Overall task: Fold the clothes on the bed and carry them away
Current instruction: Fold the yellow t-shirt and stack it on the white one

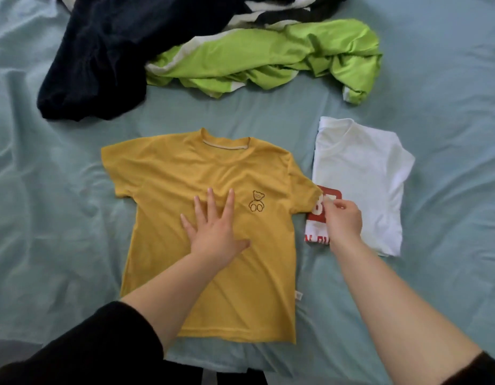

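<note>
From the head camera, a yellow T-shirt (pixel 185 173) lies spread face-up in the middle of the bed (pixel 46 190). The left hand (pixel 215 232) presses flat on its chest with fingers straight and splayed. The right hand (pixel 343 218) has curled fingers pinching the hem of the shirt's sleeve (pixel 301 190), just over a folded white T-shirt (pixel 363 168). A crumpled green garment (pixel 268 56) and a dark garment (pixel 107 51) lie farther up.

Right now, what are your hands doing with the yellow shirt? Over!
Left hand flat on yellow shirt. Right hand pinching its sleeve. Shirt spread out, not yet folded. Folded white shirt touching that sleeve.
</note>
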{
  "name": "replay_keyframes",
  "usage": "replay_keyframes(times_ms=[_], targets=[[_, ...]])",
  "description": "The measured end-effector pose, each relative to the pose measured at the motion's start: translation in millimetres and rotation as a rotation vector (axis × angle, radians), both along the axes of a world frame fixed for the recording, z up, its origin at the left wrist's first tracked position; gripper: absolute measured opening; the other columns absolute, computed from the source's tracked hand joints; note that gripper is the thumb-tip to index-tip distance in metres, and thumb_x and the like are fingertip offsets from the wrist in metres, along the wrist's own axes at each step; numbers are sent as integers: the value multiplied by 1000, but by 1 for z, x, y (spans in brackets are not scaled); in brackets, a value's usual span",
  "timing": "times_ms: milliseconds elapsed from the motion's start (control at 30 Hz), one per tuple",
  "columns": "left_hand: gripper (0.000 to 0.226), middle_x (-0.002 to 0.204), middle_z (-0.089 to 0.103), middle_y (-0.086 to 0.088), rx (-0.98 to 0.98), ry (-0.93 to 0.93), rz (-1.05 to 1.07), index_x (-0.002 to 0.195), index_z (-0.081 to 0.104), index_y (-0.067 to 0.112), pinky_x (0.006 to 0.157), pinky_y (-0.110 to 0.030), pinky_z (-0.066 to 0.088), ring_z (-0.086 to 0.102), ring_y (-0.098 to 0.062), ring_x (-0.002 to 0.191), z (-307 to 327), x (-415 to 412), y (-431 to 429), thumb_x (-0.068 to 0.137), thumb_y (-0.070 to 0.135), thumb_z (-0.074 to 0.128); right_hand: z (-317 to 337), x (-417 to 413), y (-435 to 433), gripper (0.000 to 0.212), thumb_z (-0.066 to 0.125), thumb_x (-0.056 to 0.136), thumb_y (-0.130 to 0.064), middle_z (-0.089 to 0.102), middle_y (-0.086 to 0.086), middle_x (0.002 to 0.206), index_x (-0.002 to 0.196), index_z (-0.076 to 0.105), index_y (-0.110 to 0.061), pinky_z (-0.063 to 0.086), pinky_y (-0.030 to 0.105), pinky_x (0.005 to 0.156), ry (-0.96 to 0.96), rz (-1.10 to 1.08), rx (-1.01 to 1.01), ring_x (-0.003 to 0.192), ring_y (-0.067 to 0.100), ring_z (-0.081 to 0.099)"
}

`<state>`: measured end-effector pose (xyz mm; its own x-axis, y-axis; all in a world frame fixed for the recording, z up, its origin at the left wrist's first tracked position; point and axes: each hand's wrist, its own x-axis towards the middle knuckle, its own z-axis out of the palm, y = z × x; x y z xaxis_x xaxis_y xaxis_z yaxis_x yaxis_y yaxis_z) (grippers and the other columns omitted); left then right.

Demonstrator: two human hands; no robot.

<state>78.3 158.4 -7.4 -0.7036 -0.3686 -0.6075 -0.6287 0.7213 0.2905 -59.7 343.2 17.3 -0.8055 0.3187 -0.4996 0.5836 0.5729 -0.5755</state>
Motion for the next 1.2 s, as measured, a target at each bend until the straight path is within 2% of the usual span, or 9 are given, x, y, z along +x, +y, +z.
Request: replay_keyframes(times_ms=[200, 367, 433, 600, 767, 833, 933, 1033, 1200], targets=[[128, 151, -41, -4, -53, -173, -56, 139, -34, 45, 107, -72, 1, -33, -39, 140, -15, -15, 20, 64, 77, 65, -20, -41, -5, 20, 70, 84, -38, 69, 4, 73, 73, 63, -22, 48, 24, 53, -245, 132, -224, 57, 12, 62], [107, 162, -11, -9, -103, -230, -49, 151, -4, 39, 107, -71, 7, -8, -42, 146, 10, -36, 15, 73, 72, 61, -21, -23, 7, 29, 76, 79, -30, 66, 1, 75, 69, 52, -17, 52, 25, 65, -29, 196, -168, 63, 13, 62], [88, 160, 10, -10, -165, -109, -20, 150, 16, 30, 109, -66, 14, 7, -39, 146, 21, -56, 15, 81, 62, 60, -16, -11, 11, 30, 76, 78, -29, 59, -9, 69, 66, 51, -19, 42, 10, 58, 42, 256, -165, 62, 2, 56], [50, 148, 38, -1, -185, 397, -197, 142, 39, 30, 109, -42, 26, 29, -27, 136, 21, -139, 7, 94, 27, 49, -21, -5, 17, 26, 66, 78, -9, 52, -13, 63, 66, 47, -22, 38, 15, 57, 59, 245, -337, 55, 0, 46], [35, 123, 59, 6, -195, 143, -423, 122, 54, 36, 112, -45, 15, 45, -24, 125, 6, -199, -10, 88, 26, 51, -24, -20, 11, 17, 70, 84, -25, 65, -2, 87, 95, 59, -19, 59, 29, 65, -91, 101, -563, 66, 14, 67], [19, 98, 61, 11, -168, 159, -393, 104, 59, 36, 106, -41, 20, 54, -21, 110, 6, -204, -17, 88, 28, 52, -28, -26, 8, 37, 65, 88, -36, 66, 0, 103, 120, 59, -20, 60, 33, 72, -174, 129, -604, 76, 18, 71], [13, 94, 58, 13, -119, 256, -349, 97, 60, 34, 92, -37, 23, 56, -19, 102, 11, -199, -26, 89, 28, 52, -30, -29, -4, 54, 57, 94, -38, 57, -1, 136, 144, 40, -30, 53, 35, 95, -285, 137, -752, 111, 18, 64], [11, 93, 61, 13, -60, 305, -258, 95, 58, 35, 90, -35, 22, 53, -16, 93, 15, -190, -32, 90, 27, 52, -25, -34, -15, 53, 49, 99, -34, 54, -1, 140, 148, 31, -33, 46, 35, 103, -321, -85, -1077, 119, 15, 60], [9, 91, 60, 16, -32, 330, -203, 90, 54, 37, 90, -34, 21, 48, -11, 89, 17, -185, -38, 90, 29, 53, -15, -50, -17, 49, 55, 92, -49, 61, 0, 133, 137, 53, -29, 43, 38, 107, -227, -131, -1030, 122, 15, 58]])
